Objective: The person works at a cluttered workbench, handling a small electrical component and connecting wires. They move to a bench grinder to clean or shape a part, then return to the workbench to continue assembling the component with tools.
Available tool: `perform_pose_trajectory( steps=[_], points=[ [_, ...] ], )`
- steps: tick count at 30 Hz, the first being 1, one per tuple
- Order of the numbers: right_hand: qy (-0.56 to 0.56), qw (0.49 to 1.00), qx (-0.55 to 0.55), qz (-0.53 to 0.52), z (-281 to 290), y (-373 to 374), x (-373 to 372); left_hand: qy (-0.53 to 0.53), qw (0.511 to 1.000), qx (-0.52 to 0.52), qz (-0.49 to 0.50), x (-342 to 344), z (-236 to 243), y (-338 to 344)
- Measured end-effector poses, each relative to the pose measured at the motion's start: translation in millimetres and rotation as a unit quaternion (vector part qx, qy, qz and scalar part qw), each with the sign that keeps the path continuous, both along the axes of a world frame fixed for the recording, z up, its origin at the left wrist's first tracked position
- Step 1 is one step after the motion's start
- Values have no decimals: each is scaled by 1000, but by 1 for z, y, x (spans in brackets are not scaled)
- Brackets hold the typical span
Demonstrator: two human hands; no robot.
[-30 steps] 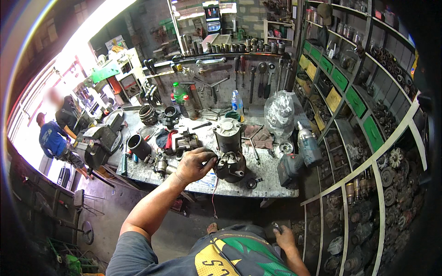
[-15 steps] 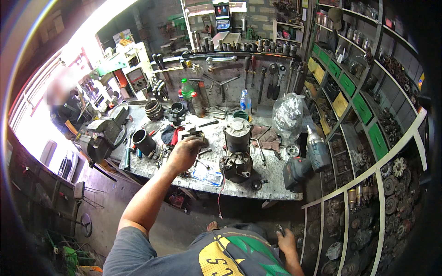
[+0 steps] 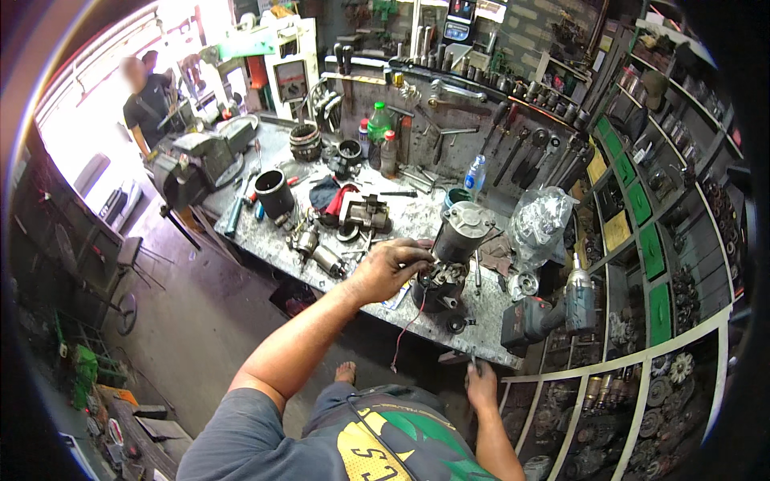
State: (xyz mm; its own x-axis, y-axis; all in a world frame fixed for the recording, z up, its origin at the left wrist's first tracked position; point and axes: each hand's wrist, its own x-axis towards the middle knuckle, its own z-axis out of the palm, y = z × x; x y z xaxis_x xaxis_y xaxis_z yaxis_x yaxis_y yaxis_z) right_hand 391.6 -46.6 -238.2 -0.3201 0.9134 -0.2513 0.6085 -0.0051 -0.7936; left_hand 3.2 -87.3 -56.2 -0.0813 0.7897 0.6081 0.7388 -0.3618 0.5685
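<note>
My left hand [image 3: 391,268] reaches over the front of the workbench, its fingers bent together at the left side of an upright starter motor [image 3: 464,232]. Whatever is between those fingertips is hidden. The motor has a dark cylinder with a pale metal cap, seated on a dark, greasy housing [image 3: 441,295]. From the housing a thin red wire [image 3: 399,345] dangles past the bench edge. Lower right, just off that edge, my right hand [image 3: 482,385] is closed round a small, thin dark thing too small to name. A metal part [image 3: 365,212] with a pale bracket lies left of the motor.
A cordless impact wrench [image 3: 533,317] stands at the bench's right end beside a plastic-wrapped bundle [image 3: 541,224]. Bottles [image 3: 378,128], an open black cylinder [image 3: 274,192] and a vise [image 3: 192,164] stand leftward. Shelves [image 3: 642,353] line the right. Two people [image 3: 148,104] are far left.
My left hand has come away from the metal part and moved right to the motor. My right hand has risen toward the bench edge. The view has turned and tilted.
</note>
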Motion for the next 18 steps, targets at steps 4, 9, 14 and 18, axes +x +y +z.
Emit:
perform_pose_trajectory(
  steps=[4,9,14,18],
  points=[
    [1,997,10,-77,2,67,-54,-165,971,-137,109,-22,-41,-35],
    [-53,980,178,-70,11,102,-86,-159,954,-231,108,-17,-92,-88],
    [-40,989,95,-111,24,75,-102,-90,987,-131,35,2,-94,-60],
    [119,984,49,-125,29,57,-116,-122,988,-85,-32,24,-83,-9]
  ],
)
